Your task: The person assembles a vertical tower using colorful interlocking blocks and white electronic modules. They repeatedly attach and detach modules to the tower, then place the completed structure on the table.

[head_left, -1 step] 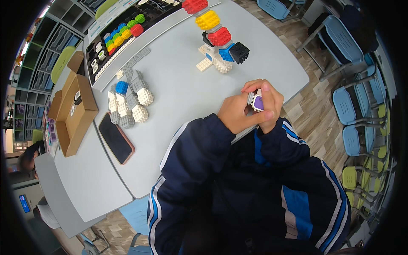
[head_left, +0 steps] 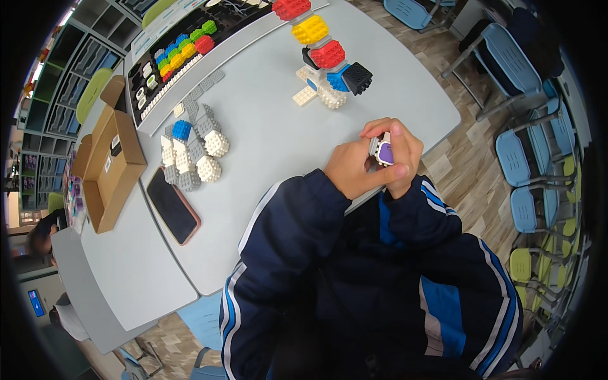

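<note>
Fingers of the left hand [head_left: 347, 168] and right hand [head_left: 407, 152] grip the block [head_left: 385, 153] between them, near the edge of the desk [head_left: 266, 126]. It's probably light, stiff plastic, slick on its purple face; its bumpy white sides should offer surer hold.

The fingers [head_left: 398, 134] hide much of the purple-and-white piece [head_left: 384, 153]. Near the far edge of the bench [head_left: 266, 120], the tower's topmost visible red block [head_left: 292, 7] is cut off, as is the black tray [head_left: 229, 24]. Beyond the left edge, a person [head_left: 42, 237] is blurred.
</note>
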The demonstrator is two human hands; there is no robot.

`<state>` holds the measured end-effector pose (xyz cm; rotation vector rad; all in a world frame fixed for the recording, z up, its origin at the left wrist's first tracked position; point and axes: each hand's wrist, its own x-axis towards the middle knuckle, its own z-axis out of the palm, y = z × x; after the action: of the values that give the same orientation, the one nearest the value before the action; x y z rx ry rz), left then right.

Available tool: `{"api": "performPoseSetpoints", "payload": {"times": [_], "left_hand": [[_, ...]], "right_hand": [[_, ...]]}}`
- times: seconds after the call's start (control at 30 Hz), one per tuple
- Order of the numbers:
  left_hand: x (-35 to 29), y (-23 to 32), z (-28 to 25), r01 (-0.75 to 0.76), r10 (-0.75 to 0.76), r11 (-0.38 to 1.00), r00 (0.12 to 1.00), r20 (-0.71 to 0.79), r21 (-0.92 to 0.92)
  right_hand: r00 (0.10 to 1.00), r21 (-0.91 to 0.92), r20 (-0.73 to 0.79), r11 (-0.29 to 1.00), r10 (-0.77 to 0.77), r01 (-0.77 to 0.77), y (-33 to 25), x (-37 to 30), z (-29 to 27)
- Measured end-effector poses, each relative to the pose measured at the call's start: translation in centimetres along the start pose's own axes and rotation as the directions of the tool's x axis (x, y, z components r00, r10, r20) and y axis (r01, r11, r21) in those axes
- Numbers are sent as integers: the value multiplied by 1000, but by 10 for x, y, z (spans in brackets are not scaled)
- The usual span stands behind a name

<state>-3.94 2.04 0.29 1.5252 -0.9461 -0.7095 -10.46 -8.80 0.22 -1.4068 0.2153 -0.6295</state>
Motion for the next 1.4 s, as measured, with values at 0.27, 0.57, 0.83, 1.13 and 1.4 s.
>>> {"api": "performPoseSetpoints", "payload": {"times": [0.27,0.57,0.83,1.13,1.4], "left_hand": [[4,-3,0,-41,47,983,998,-30,177],[4,-6,1,-88,101,968,994,-41,234],[2,14,-5,31,-37,978,999,28,208],[20,-19,-11,-77,13,869,991,-133,-488],[26,-14,-17,-171,-40,796,942,-332,-580]], "right_hand": [[999,18,-9,999,-48,49,0,7,-1],[1000,78,10,997,-19,18,0,5,-3],[998,124,60,992,-20,12,0,1,-4],[987,-279,123,951,-104,135,-8,12,-1],[922,-378,-13,855,-388,355,-9,51,8]]}}
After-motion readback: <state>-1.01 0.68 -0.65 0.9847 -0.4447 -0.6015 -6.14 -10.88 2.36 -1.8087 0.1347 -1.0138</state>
